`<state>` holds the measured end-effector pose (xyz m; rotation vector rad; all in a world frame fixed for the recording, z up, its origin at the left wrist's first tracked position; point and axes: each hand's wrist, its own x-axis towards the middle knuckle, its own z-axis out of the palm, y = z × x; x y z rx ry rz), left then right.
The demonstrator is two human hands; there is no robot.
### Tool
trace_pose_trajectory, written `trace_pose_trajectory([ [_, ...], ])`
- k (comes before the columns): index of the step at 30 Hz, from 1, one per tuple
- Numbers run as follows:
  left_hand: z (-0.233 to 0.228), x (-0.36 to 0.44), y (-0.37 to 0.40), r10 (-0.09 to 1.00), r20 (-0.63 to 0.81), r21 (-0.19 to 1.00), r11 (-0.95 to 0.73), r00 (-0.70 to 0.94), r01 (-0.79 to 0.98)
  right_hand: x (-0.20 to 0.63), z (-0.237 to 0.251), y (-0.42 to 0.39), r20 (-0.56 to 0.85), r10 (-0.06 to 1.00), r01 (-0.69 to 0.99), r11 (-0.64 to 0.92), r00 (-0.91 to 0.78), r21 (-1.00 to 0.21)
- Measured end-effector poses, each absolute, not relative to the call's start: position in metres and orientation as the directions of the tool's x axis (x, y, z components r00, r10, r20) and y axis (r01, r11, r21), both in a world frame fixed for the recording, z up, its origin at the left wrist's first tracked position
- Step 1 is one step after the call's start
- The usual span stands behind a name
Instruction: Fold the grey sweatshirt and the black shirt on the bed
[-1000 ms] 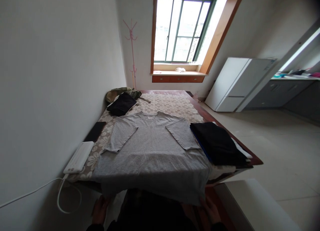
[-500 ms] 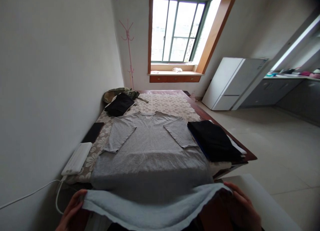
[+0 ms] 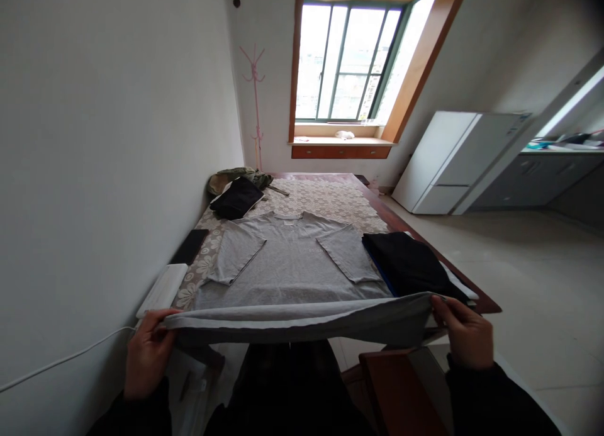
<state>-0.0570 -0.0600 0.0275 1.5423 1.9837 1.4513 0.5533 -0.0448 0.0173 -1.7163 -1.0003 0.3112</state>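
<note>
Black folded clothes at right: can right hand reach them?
Likely yes, if it lets go: the black folded clothes lie just beyond the right hand, top mostly uncovered, but it pinches the grey shirt.

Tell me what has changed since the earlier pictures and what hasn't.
The left hand and right hand have risen from below the near edge of the table, lifting the hem of the gray T-shirt. Hanging, then sagging between them, it is now stretched nearly straight, an end in each hand. Collar, sleeves and black folded clothes stayed put.
</note>
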Motion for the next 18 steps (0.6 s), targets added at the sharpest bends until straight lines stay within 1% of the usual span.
trace_pose_trajectory([
  [2, 0.025, -0.061, -0.058, 0.845, 0.375, 0.817, -0.106, -0.382, 0.567, 0.557, 0.013, -0.035, 0.322, 0.757, 0.53, -0.038, 0.569, -0.847],
  [3, 0.026, -0.063, -0.057, 0.861, 0.359, 0.835, -0.124, -0.36, 0.536, 0.56, 0.01, -0.031, 0.349, 0.757, 0.553, -0.019, 0.552, -0.833],
  [5, 0.028, -0.064, -0.056, 0.908, 0.272, 0.89, -0.111, -0.319, 0.442, 0.565, 0.004, -0.024, 0.362, 0.757, 0.57, -0.017, 0.544, -0.821],
  [7, 0.031, -0.064, -0.054, 0.946, 0.157, 0.936, -0.051, -0.284, 0.347, 0.569, -0.001, -0.019, 0.324, 0.771, 0.569, -0.061, 0.549, -0.82],
  [9, 0.034, -0.063, -0.05, 0.97, 0.049, 0.958, 0.022, -0.238, 0.286, 0.571, -0.006, -0.016, 0.287, 0.781, 0.57, -0.105, 0.554, -0.815],
  [11, 0.036, -0.062, -0.045, 0.984, -0.038, 0.955, 0.088, -0.176, 0.282, 0.571, -0.009, -0.012, 0.284, 0.779, 0.582, -0.125, 0.559, -0.804],
  [13, 0.034, -0.062, -0.04, 0.986, -0.095, 0.941, 0.133, -0.136, 0.311, 0.571, -0.011, -0.009, 0.296, 0.775, 0.603, -0.134, 0.558, -0.787],
  [18, 0.026, -0.066, -0.036, 0.976, -0.129, 0.924, 0.182, -0.174, 0.338, 0.573, -0.013, -0.012, 0.348, 0.778, 0.641, -0.09, 0.523, -0.762],
])
